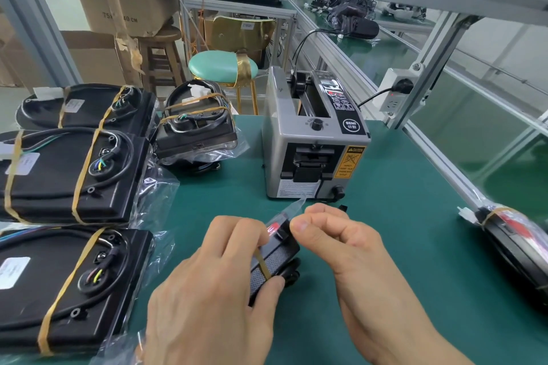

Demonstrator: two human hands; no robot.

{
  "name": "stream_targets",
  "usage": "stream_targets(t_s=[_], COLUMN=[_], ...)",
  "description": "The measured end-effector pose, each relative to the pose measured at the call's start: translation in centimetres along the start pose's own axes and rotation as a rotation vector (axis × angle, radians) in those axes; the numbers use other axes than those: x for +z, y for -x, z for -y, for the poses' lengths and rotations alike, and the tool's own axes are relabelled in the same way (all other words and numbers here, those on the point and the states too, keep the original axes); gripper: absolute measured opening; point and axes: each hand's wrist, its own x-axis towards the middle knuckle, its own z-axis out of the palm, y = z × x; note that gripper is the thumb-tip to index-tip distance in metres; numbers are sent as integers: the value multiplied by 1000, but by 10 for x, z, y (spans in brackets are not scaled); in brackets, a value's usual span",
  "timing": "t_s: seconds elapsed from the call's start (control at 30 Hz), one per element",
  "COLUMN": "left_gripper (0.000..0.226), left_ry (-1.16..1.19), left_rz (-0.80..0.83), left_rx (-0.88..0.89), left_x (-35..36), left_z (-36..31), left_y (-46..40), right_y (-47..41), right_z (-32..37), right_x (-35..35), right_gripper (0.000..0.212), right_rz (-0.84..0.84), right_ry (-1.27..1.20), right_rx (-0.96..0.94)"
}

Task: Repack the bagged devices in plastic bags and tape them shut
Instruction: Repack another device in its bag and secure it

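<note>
1. At 6 o'clock on the table, the left hand grips a black device, fingers curled round it.
2. Right hand pinches clear tape strip at the device's 12 o'clock end.
3. Tape dispenser stands at 12 o'clock.

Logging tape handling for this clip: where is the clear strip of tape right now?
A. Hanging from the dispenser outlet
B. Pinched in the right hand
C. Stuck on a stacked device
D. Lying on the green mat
B: the right hand pinches the clear tape strip above the device that the left hand holds.
</note>
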Motion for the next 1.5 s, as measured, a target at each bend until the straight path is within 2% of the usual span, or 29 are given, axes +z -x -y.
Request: stream_targets(t_s=[0.07,0.23,0.37,0.9,1.03,1.3,1.37,1.5], left_gripper=[64,66,53,42,26,35,44,49], left_ry=[5,24,30,25,18,12,19,27], left_rz=[12,2,3,28,38,27,30,30], left_rx=[-1,2,41,84,97,106,111,113], left_x=[0,2,2,3,2,2,3,4], left_z=[0,1,2,-1,0,-1,0,1], left_y=[0,1,1,0,0,-1,0,0], right_y=[-1,-1,-1,-3,-3,-9,-12,-11], right_z=[-3,-6,-8,-20,-24,-27,-29,-31], right_x=[0,1,6,11,12,11,4,-12], right_gripper=[13,13,11,17,24,20,23,24], right_rz=[-8,-59,-118,-309,-333,-329,-328,-269], right_ry=[9,43,122,233,202,177,181,92], right_rx=[17,0,-79,-231,-234,-232,-186,-53])
